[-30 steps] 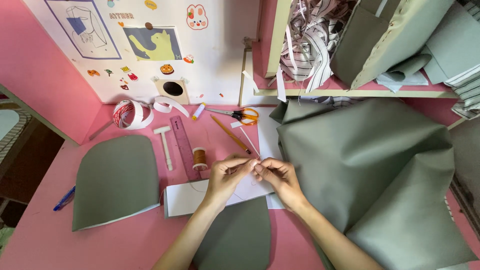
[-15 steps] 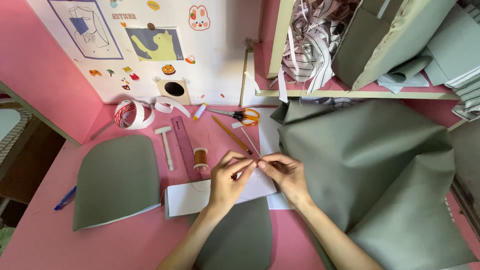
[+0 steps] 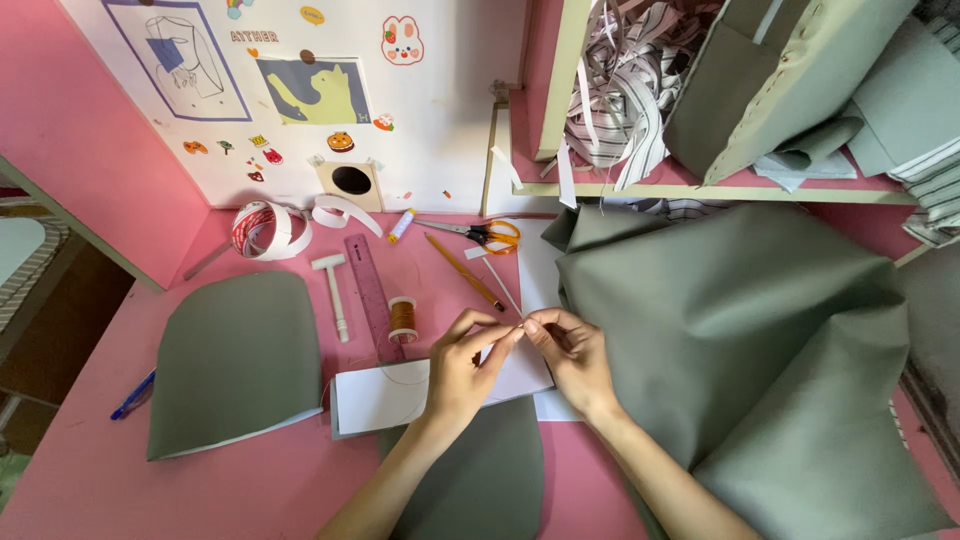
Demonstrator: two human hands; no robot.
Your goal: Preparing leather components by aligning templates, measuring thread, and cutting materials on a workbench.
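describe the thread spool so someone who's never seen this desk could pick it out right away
On the pink desk, look just beyond the left hand, beside the near end of the purple ruler. The spool stands there upright, small and wound with brown thread, the only cylinder among flat or long tools such as the white hammer and the pencil.

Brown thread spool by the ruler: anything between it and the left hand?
Nothing visible. The brown thread spool stands upright on the pink table, beside the purple ruler. Only bare tabletop lies between it and the left hand, whose fingers meet the right hand.
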